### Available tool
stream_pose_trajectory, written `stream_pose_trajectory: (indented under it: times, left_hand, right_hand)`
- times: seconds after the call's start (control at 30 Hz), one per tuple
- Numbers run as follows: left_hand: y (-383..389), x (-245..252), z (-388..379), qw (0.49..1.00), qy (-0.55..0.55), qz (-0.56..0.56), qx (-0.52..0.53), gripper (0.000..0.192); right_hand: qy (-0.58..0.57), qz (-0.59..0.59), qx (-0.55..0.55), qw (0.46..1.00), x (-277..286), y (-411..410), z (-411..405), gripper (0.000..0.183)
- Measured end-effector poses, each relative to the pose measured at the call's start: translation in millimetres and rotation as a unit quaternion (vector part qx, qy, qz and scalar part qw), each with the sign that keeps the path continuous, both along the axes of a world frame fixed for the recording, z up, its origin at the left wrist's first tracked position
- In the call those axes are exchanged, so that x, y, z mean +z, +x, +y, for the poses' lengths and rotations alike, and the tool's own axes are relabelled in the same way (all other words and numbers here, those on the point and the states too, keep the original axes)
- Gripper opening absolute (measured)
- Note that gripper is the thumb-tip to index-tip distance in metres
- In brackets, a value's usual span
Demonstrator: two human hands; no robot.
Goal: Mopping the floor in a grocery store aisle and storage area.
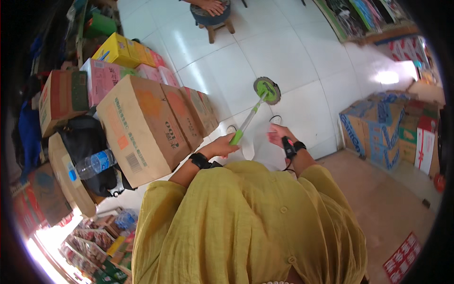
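Observation:
My left hand (224,145) is closed around the green grip of a mop (252,113) with a pale telescopic pole. The pole slants away from me, up and to the right in the view. At its far end, the round green mop head (272,93) with a grey fringe is over the white tiled floor (227,67). My right hand (278,135), slightly blurred, is apart from the pole with nothing in it, fingers loosely spread. Both wrists wear black straps. My shoes (275,120) show just beyond my hands.
Stacked cardboard cartons (142,124) stand close on my left, with a plastic bottle (95,164) on a black bag (83,133) beside them. Taped boxes (376,124) are at right. Ahead, another person's hand (212,6) rests on a stool (211,17). A shelf (369,21) stands far right.

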State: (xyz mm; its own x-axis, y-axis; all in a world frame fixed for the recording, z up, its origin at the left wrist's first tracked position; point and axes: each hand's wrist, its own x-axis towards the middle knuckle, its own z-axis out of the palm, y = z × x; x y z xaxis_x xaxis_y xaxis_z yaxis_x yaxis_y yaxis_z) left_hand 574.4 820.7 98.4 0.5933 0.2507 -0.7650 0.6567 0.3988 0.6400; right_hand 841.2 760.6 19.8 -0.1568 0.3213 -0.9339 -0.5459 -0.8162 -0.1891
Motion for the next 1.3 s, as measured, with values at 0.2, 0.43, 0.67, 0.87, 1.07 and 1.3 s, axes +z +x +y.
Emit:
stream_pose_trajectory:
  times: [0.2,0.43,0.67,0.87,1.07,1.3]
  left_hand:
    - [25.6,24.7,5.6,0.986,-0.069,-0.137,-0.065,0.056]
    - [34.2,-2.7,-9.8,0.994,-0.001,-0.026,-0.103,0.038]
    - [59.0,-24.9,-21.2,0.96,0.092,-0.089,-0.249,0.035]
    - [54.8,-58.7,-30.1,0.969,0.012,0.028,-0.246,0.034]
    - [41.6,-73.7,-30.8,0.96,0.064,0.128,-0.243,0.03]
    - [42.4,-107.5,-39.7,0.963,0.074,0.169,-0.195,0.03]
  right_hand:
    - [0.052,0.088,0.053,0.993,2.5,-69.3,3.9,0.035]
    - [0.067,0.023,-0.154,0.986,21.7,-60.9,-56.8,0.02]
    - [0.071,0.148,-0.421,0.892,49.4,-29.3,-154.1,0.032]
    - [0.015,-0.098,-0.309,0.946,61.2,-39.8,-241.2,0.047]
    - [0.045,-0.048,-0.293,0.954,52.0,-65.4,-344.7,0.022]
    - [0.01,0.041,-0.372,0.927,80.5,-101.3,-424.4,0.025]
